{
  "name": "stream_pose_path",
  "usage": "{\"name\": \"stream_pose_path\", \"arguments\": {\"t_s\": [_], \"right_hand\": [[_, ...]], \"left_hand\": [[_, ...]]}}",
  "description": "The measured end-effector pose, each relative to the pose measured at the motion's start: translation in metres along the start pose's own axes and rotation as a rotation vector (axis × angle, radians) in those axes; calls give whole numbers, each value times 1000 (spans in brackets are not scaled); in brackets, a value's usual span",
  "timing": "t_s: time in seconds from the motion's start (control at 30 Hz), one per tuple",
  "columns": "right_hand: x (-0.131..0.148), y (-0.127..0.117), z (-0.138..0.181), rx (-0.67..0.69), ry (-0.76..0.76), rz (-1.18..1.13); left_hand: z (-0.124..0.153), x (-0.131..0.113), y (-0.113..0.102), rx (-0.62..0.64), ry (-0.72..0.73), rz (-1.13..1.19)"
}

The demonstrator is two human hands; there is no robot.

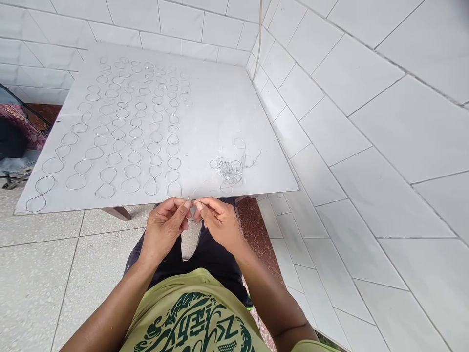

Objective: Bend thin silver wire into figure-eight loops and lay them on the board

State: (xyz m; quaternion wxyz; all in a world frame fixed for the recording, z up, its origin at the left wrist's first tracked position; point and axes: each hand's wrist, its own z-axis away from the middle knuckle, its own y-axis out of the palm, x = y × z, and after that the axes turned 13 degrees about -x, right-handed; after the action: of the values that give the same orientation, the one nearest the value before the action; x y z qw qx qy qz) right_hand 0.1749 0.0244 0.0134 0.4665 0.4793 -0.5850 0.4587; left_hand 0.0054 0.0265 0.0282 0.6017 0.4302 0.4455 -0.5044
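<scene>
Head view: left hand (164, 225) and right hand (220, 222), close together, pinch one thin, shiny wire (192, 194). One tangle (230, 172), one table (227, 107).

The site was a tiled indoor room, either domestic or a small workshop. Indicators: white wall tiles (366, 146) behind and right of the table (223, 107), speckled flooring (36, 274) below it, wire loops (122, 118) arrayed on it.

White table (220, 107), brown leg (119, 213) visible under near edge; on top, left to centre: wire figure-eights (122, 110) in columns, running front to back; right, toward near edge: wire tangle (230, 171), strands splayed rightward.
</scene>
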Motion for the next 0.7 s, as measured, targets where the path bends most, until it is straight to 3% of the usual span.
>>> {"name": "stream_pose_path", "arguments": {"t_s": [0.2, 0.47, 0.7], "right_hand": [[0, -3, -15, 75, 145, -196], [-12, 12, -12, -57, 193, -429], [-12, 11, -9, -33, 305, -574]], "left_hand": [[-3, 0, -4, 73, -71, -23], [3, 10, -4, 113, -174, 33], [0, 15, -9, 175, -108, 22]]}}
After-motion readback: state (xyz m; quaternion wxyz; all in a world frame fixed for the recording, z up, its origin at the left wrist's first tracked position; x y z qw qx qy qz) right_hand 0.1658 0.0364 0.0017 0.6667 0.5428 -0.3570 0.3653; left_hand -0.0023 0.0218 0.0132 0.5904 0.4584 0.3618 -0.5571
